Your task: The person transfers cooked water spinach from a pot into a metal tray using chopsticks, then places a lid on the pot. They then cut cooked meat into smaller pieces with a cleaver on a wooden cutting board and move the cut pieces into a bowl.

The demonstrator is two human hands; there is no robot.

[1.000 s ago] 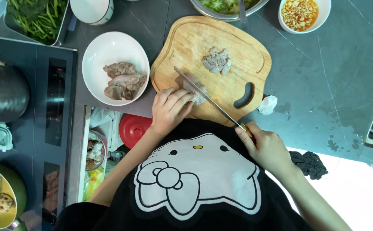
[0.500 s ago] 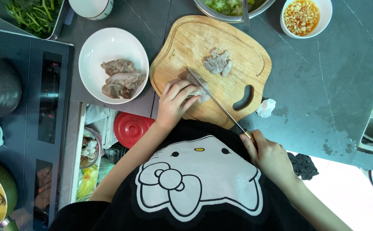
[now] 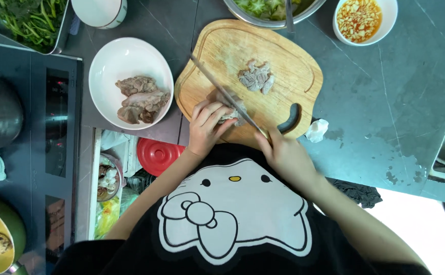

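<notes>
Vs 0.5 s ago: knife [image 3: 222, 94] swung, blade now angled up-left across meat chunk [image 3: 231, 113]; right hand [image 3: 283, 153] moved in to board's near edge. Left hand [image 3: 207, 125] same spot, fingers pressed on chunk at near-left of wooden cutting board [image 3: 283, 66]. Right hand clamped on knife handle, handle hidden in fist. Cut slices [image 3: 255, 79] mid-board. White bowl [image 3: 131, 81] with meat left of board. Chunk mostly hidden under fingers. Metal bowl [image 3: 273, 10] cut off at top.
</notes>
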